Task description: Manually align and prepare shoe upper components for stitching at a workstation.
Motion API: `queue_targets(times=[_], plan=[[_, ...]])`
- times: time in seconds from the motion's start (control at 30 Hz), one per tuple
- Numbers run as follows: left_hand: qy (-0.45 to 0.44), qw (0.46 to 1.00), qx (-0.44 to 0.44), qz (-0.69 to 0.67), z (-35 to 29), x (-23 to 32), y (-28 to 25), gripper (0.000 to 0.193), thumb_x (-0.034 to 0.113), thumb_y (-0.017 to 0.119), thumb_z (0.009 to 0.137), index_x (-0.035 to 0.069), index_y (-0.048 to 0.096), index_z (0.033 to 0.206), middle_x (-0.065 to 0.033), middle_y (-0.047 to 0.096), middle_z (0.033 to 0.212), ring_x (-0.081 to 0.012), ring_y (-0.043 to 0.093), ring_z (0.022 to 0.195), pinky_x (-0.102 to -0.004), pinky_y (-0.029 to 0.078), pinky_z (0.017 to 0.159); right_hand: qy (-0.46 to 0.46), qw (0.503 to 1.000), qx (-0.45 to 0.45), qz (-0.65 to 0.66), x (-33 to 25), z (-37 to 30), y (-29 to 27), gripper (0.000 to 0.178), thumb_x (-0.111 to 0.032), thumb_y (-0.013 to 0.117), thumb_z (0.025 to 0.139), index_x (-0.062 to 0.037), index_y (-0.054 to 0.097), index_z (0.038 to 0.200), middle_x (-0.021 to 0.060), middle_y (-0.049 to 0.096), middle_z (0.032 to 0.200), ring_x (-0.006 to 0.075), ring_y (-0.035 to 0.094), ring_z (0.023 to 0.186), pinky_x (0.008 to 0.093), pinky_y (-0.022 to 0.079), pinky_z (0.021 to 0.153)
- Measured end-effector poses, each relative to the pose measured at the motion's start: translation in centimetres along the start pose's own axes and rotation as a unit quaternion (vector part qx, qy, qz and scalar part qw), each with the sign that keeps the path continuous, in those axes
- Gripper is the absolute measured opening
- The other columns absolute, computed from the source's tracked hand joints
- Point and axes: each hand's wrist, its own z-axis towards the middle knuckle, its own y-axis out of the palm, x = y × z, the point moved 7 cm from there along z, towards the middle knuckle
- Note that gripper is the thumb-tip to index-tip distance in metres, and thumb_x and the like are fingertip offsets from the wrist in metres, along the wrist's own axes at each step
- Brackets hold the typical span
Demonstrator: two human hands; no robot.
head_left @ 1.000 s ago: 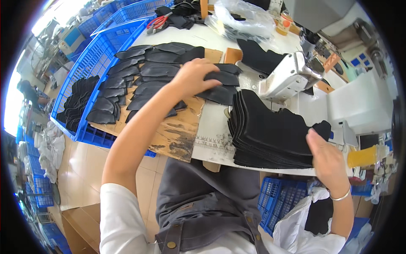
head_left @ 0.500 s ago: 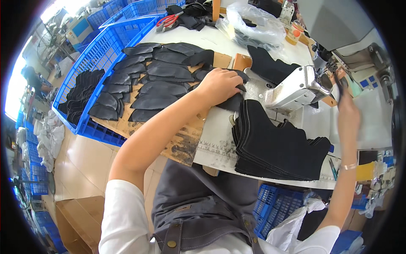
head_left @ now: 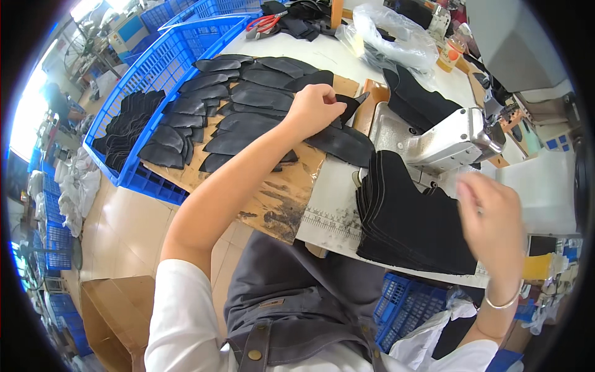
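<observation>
My left hand (head_left: 315,111) is closed in a pinch on a curved black leather-like piece (head_left: 352,106), whose pointed tip sticks out to the right. Beneath and to the left, overlapping black curved pieces (head_left: 261,97) lie in rows on a stained brown board (head_left: 273,208). Another such piece (head_left: 343,145) reaches over the board's right edge. My right hand (head_left: 494,217), smeared by motion, is above the right end of a stack of black cut fabric pieces (head_left: 412,214); its fingers look curled, but whether they hold anything is unclear. A white sewing machine arm (head_left: 443,139) stands behind the stack.
A blue basket (head_left: 162,69) with black pieces stands left of the board. Red-handled scissors (head_left: 265,22), a clear plastic bag (head_left: 396,38) and a bottle (head_left: 450,54) lie or stand at the back. Another black fabric piece (head_left: 416,99) rests behind the machine arm. A cardboard box (head_left: 118,313) sits lower left.
My right hand has come from beside the machine head toward me, over the stack; the dark piece it held there no longer shows. My left hand has risen slightly, a black piece pinched in it.
</observation>
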Motion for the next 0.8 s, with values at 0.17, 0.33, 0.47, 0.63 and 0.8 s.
queue_targets(times=[0.17, 0.33, 0.47, 0.63, 0.8], plan=[[0.029, 0.995, -0.027, -0.096, 0.3, 1.2, 2.5, 0.024, 0.019, 0.074, 0.076, -0.002, 0.063, 0.074, -0.0094, 0.064, 0.065, -0.0141, 0.059, 0.059, -0.0300, 0.048, 0.058, -0.298, 0.933, 0.180, -0.086, -6.0, 8.5, 7.2, 0.017, -0.006, 0.058, 0.081, -0.0053, 0.060, 0.098, 0.0113, 0.065, 0.096, 0.0273, 0.065, 0.082, 0.0348, 0.054, 0.070], [-0.025, 0.994, -0.042, -0.095, -0.1, -0.1, 2.9, 0.022, 0.016, 0.073, 0.076, -0.002, 0.061, 0.075, -0.0097, 0.063, 0.065, -0.0143, 0.060, 0.059, -0.0311, 0.049, 0.057, -0.211, 0.962, 0.019, -0.174, -2.8, 14.6, 12.9, 0.010, -0.007, 0.057, 0.081, -0.0063, 0.060, 0.091, 0.0109, 0.067, 0.076, 0.0278, 0.068, 0.075, 0.0372, 0.055, 0.063], [-0.061, 0.975, 0.133, -0.164, -0.1, -2.0, -1.3, 0.020, 0.013, 0.067, 0.079, -0.005, 0.057, 0.077, -0.0099, 0.061, 0.065, -0.0166, 0.063, 0.054, -0.0305, 0.049, 0.052, -0.217, 0.961, 0.028, -0.172, -2.2, 15.0, 14.2, 0.005, -0.009, 0.060, 0.079, -0.0062, 0.062, 0.082, 0.0119, 0.067, 0.073, 0.0282, 0.069, 0.076, 0.0370, 0.055, 0.062], [-0.070, 0.937, 0.207, -0.272, -1.3, -3.6, -7.6, 0.011, 0.008, 0.061, 0.087, 0.000, 0.054, 0.086, -0.0066, 0.058, 0.074, -0.0141, 0.063, 0.057, -0.0237, 0.049, 0.046, -0.177, 0.966, -0.101, -0.156, -3.6, 15.5, 13.1, 0.022, -0.017, 0.050, 0.084, -0.0014, 0.065, 0.088, 0.0160, 0.068, 0.079, 0.0317, 0.068, 0.079, 0.0420, 0.055, 0.069], [0.049, 0.956, 0.069, -0.280, -2.3, -2.9, -4.8, 0.016, -0.007, 0.064, 0.079, 0.003, 0.056, 0.089, -0.0023, 0.060, 0.078, -0.0100, 0.060, 0.069, -0.0241, 0.049, 0.052, -0.105, 0.975, -0.150, -0.129, -3.0, 17.0, 13.1, 0.038, -0.023, 0.038, 0.087, 0.0016, 0.066, 0.097, 0.0212, 0.068, 0.090, 0.0344, 0.067, 0.087, 0.0454, 0.053, 0.077]])
